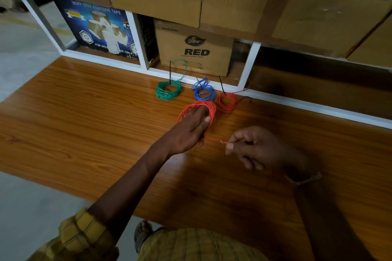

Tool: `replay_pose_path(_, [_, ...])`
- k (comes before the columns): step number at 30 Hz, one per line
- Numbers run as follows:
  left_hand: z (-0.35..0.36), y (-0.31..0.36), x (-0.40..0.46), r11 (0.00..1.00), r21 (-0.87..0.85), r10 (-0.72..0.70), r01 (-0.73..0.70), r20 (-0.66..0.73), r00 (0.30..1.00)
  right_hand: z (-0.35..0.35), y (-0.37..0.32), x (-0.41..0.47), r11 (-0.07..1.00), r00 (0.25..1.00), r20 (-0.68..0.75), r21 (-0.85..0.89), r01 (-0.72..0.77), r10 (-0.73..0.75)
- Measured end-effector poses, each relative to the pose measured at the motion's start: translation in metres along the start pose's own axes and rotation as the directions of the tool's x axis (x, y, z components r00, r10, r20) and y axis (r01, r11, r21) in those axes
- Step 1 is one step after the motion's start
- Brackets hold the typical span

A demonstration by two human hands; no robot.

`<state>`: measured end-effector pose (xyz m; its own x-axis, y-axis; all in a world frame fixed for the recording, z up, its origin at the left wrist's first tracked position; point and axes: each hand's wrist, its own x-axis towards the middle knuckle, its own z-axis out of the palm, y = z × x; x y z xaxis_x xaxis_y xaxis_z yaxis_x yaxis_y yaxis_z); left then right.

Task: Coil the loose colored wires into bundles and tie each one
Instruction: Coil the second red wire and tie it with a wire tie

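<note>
My left hand holds a coil of orange-red wire looped around its fingers, thumb pressing the strands. The coil's loose tail runs right to my right hand, which pinches its end between thumb and forefinger. Behind them on the wooden table lie three coiled bundles: a green one, a blue one and a smaller red one. A black tie sticks up from the green and the red bundle.
A white shelf frame runs along the table's far edge, holding a "Dabur RED" carton and a blue tape box. Large cardboard boxes overhang above. A loose black tie lies beside the red bundle.
</note>
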<state>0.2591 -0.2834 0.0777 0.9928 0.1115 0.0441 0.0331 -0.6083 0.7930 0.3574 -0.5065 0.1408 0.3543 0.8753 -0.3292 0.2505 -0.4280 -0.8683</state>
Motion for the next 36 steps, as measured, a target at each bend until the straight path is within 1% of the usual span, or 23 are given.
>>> replay_pose_path(2, [-0.005,0.004,-0.002,0.999,-0.045,-0.014,0.017,0.054,0.998,-0.01,-0.002,-0.003,0.999,1.0,-0.006,-0.029,0.027,-0.028])
replay_pose_path(4, [-0.01,0.009,-0.005,0.983,-0.166,-0.056,0.08,0.144,0.988,-0.016,-0.003,-0.004,0.998,0.996,-0.065,-0.045,0.049,-0.052])
replay_pose_path(7, [-0.013,0.019,-0.012,0.954,-0.247,-0.087,0.17,0.314,0.945,-0.029,-0.011,-0.008,0.992,0.973,-0.195,-0.063,0.11,-0.12])
replay_pose_path(9, [-0.014,0.023,-0.019,0.917,-0.332,-0.071,0.22,0.408,0.91,-0.041,-0.021,-0.011,0.984,0.953,-0.247,-0.058,0.167,-0.176])
replay_pose_path(12, [-0.012,0.023,-0.028,0.831,-0.489,0.017,0.267,0.501,0.865,-0.057,-0.021,-0.007,0.976,0.929,-0.303,-0.026,0.215,-0.213])
replay_pose_path(15, [-0.01,0.027,-0.034,0.673,-0.664,0.139,0.327,0.548,0.825,-0.055,-0.002,0.015,0.978,0.911,-0.379,0.057,0.199,-0.163])
replay_pose_path(17, [-0.01,0.031,-0.036,0.575,-0.744,0.212,0.339,0.536,0.817,-0.044,0.016,0.031,0.98,0.91,-0.398,0.103,0.17,-0.116])
replay_pose_path(19, [-0.011,0.035,-0.035,0.469,-0.813,0.26,0.345,0.501,0.826,-0.028,0.036,0.045,0.97,0.916,-0.392,0.183,0.161,-0.079])
replay_pose_path(20, [-0.012,0.037,-0.034,0.425,-0.841,0.276,0.334,0.472,0.837,-0.019,0.044,0.05,0.962,0.919,-0.387,0.218,0.167,-0.072])
replay_pose_path(22, [-0.014,0.04,-0.031,0.353,-0.891,0.287,0.285,0.394,0.873,0.002,0.053,0.054,0.959,0.92,-0.386,0.232,0.165,-0.065])
replay_pose_path(24, [-0.017,0.043,-0.027,0.27,-0.936,0.273,0.228,0.301,0.913,0.024,0.054,0.053,0.965,0.921,-0.381,0.203,0.165,-0.078])
replay_pose_path(26, [-0.02,0.043,-0.022,0.167,-0.969,0.24,0.185,0.222,0.945,0.046,0.056,0.05,0.975,0.937,-0.34,0.167,0.148,-0.084])
replay_pose_path(28, [-0.023,0.041,-0.015,0.058,-0.985,0.193,0.163,0.171,0.966,0.065,0.057,0.046,0.988,0.957,-0.283,0.114,0.103,-0.067])
replay_pose_path(29, [-0.023,0.039,-0.012,0.018,-0.988,0.157,0.152,0.153,0.976,0.071,0.058,0.043,0.994,0.965,-0.252,0.069,0.088,-0.068])
replay_pose_path(30, [-0.021,0.036,-0.008,0.015,-0.992,0.112,0.128,0.129,0.985,0.076,0.056,0.04,0.996,0.972,-0.221,0.019,0.09,-0.083])
replay_pose_path(31, [-0.019,0.034,-0.004,0.047,-0.995,0.066,0.093,0.096,0.993,0.077,0.053,0.038,0.994,0.976,-0.193,-0.041,0.1,-0.106])
replay_pose_path(34, [-0.007,0.027,0.003,0.236,-0.972,-0.094,-0.015,-0.038,0.995,0.074,0.044,0.034,0.961,0.98,-0.146,-0.26,0.096,-0.137])
replay_pose_path(36, [0.0,0.021,0.004,0.374,-0.927,-0.173,-0.039,-0.111,0.979,0.069,0.038,0.033,0.902,0.977,-0.158,-0.426,0.064,-0.144])
